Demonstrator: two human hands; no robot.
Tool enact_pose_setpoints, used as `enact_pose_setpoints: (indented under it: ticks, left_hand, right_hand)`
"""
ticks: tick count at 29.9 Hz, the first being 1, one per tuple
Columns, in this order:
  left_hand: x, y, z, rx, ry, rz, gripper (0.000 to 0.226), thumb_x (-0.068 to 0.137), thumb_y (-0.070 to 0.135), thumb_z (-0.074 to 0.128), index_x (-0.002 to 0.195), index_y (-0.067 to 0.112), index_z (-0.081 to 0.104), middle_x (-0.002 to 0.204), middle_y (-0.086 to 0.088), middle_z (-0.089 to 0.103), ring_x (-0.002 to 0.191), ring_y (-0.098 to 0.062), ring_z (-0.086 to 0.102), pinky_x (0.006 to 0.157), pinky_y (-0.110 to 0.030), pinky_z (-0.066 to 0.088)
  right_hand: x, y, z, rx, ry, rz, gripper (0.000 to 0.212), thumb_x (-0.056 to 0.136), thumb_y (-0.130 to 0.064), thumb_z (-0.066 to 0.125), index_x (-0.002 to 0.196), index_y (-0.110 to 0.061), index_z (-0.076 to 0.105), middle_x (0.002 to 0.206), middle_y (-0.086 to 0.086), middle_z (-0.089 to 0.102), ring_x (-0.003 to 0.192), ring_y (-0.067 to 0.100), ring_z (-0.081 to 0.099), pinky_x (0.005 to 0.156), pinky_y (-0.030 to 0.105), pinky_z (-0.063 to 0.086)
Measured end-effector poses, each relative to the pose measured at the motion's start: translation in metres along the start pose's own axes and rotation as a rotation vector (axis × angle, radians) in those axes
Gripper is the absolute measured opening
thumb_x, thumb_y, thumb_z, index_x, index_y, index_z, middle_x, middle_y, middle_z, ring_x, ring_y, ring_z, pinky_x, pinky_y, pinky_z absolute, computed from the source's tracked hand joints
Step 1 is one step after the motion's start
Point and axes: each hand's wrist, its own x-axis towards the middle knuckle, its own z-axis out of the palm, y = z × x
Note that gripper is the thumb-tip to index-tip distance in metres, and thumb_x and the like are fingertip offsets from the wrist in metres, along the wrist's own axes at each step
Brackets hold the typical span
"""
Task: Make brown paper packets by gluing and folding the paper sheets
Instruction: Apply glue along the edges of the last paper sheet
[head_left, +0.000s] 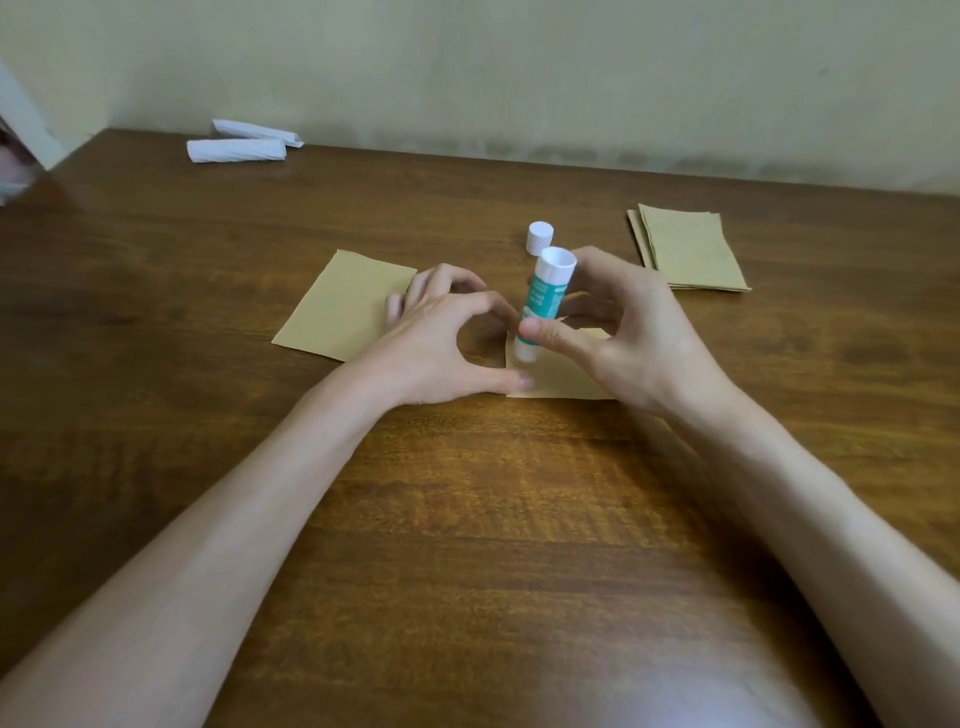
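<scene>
A white and green glue stick (543, 299) stands tip-down on a small brown paper sheet (563, 376) in the middle of the table. My right hand (618, 332) grips the stick between thumb and fingers. My left hand (441, 338) arches beside it, its thumb pressing the sheet's left edge and its fingertips resting by another brown sheet (343, 306) to the left. The stick's white cap (540, 237) sits loose just behind. Most of the glued sheet is hidden by my right hand.
A stack of brown sheets (691, 249) lies at the right rear of the wooden table (467, 519). Two white folded paper rolls (239, 148) lie at the far left near the wall. A pale object juts in at the left edge.
</scene>
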Motion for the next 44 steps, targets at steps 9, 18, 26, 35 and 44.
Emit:
enact_pose_setpoints:
  ticks: [9, 18, 26, 35, 44]
  left_hand:
    - [0.001, 0.003, -0.004, 0.04, -0.039, -0.035, 0.074, 0.066, 0.075, 0.078, 0.131, 0.047, 0.056, 0.145, 0.014, 0.033, 0.14, -0.008, 0.021, 0.107, -0.032, 0.018]
    - [0.001, 0.002, -0.003, 0.056, -0.032, -0.028, 0.081, 0.066, 0.075, 0.079, 0.136, 0.041, 0.057, 0.144, 0.014, 0.033, 0.139, -0.009, 0.022, 0.109, -0.034, 0.02]
    - [0.001, 0.003, -0.003, 0.067, -0.029, -0.032, 0.083, 0.064, 0.077, 0.078, 0.136, 0.042, 0.057, 0.144, 0.015, 0.035, 0.142, -0.01, 0.023, 0.117, -0.04, 0.023]
    - [0.001, 0.008, -0.007, 0.069, -0.086, -0.063, 0.091, 0.069, 0.072, 0.079, 0.148, 0.036, 0.049, 0.148, 0.014, 0.031, 0.141, -0.01, 0.021, 0.104, -0.031, 0.018]
    - [-0.002, 0.009, -0.008, 0.031, -0.103, -0.054, 0.059, 0.067, 0.071, 0.081, 0.116, 0.054, 0.052, 0.147, 0.014, 0.032, 0.145, -0.01, 0.019, 0.11, -0.034, 0.017]
  right_hand:
    - [0.0, 0.003, 0.007, -0.111, -0.021, 0.008, 0.034, 0.086, -0.027, 0.089, 0.111, -0.024, 0.067, 0.105, -0.011, 0.074, 0.1, 0.006, 0.074, 0.09, 0.036, 0.062]
    - [-0.002, 0.002, 0.003, -0.092, 0.001, -0.046, 0.026, 0.093, -0.034, 0.082, 0.113, -0.019, 0.076, 0.105, -0.01, 0.078, 0.102, 0.004, 0.075, 0.091, 0.039, 0.062]
    - [-0.002, 0.007, 0.002, -0.023, -0.092, -0.036, 0.022, 0.099, -0.01, 0.073, 0.121, -0.012, 0.07, 0.116, -0.007, 0.078, 0.116, 0.002, 0.071, 0.106, 0.037, 0.057]
    - [-0.003, -0.002, 0.015, -0.08, 0.129, -0.015, 0.031, 0.087, -0.033, 0.088, 0.112, -0.02, 0.074, 0.103, -0.01, 0.079, 0.093, -0.002, 0.075, 0.082, 0.025, 0.063]
    - [-0.002, 0.0, 0.008, 0.016, 0.237, -0.021, 0.029, 0.096, -0.03, 0.08, 0.117, -0.012, 0.073, 0.106, -0.004, 0.078, 0.099, 0.007, 0.076, 0.09, 0.027, 0.061]
